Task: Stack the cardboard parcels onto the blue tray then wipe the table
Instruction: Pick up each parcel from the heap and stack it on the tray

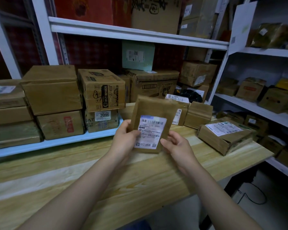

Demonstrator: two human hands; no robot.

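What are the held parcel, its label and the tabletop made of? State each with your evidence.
Held parcel: brown cardboard or kraft paper under glossy tape, judging by the creases and sheen; which one is unclear.
Label: white printed paper, probably a sticker, lying flat with barcodes.
Tabletop: pale wood or wood-look laminate, with visible grain streaks and a smooth matte face.
Both the left hand and the right hand grip the parcel.

Parcel storeroom: shelving (136, 33) packed, labelled cartons (103, 90).

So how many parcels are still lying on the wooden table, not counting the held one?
3: a large parcel near the right edge, a small box behind it, and a labelled parcel partly hidden by the held parcel. More may be hidden.
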